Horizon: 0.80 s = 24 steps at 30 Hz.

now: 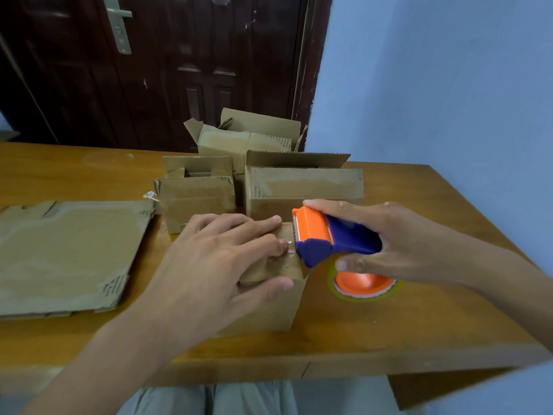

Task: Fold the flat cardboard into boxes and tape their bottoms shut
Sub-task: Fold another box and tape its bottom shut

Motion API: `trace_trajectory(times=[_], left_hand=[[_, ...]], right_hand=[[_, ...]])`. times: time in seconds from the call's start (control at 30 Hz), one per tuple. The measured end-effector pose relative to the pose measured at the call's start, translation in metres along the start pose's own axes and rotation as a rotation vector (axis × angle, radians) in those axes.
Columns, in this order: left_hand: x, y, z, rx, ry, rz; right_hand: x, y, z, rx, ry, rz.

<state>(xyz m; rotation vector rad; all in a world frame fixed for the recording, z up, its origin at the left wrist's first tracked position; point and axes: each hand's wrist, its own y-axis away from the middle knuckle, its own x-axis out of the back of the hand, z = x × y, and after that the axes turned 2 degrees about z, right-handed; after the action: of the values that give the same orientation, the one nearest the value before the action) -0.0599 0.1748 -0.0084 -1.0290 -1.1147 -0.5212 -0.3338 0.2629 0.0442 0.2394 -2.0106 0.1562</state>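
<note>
At the far left of the table your flat cardboard lies face up, well apart from both hands, its left edge cut off by the frame. Beyond its right corner a small folded box stands upright, with another small one just behind it and two larger boxes, the nearer one and the far one, to the right of those.

Your left hand lies flat on top of the box you are working on, which stands near the front middle of the table. The fingers are straight and spread, pressing the closed flaps down, and the thumb rests against the front upper edge of the box. Most of the box top is hidden under this hand, so you cannot see how the flaps meet. A strip of clear tape shows faintly at your fingertips; how far it runs is hard to make out.

Just to the right, your right hand grips the orange and blue tape dispenser, forefinger laid along the top, thumb curled underneath. The dispenser's cutting edge touches the right end of the box top. Below your palm part of the tape roll shows; the rest is hidden by the hand
</note>
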Motion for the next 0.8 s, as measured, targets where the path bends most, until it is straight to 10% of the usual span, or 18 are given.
trace_trajectory(times=[0.8], left_hand=[[-0.004, -0.005, 0.003, 0.088, 0.164, 0.077]], right_hand=[[-0.049, -0.002, -0.012, -0.111, 0.206, 0.398]])
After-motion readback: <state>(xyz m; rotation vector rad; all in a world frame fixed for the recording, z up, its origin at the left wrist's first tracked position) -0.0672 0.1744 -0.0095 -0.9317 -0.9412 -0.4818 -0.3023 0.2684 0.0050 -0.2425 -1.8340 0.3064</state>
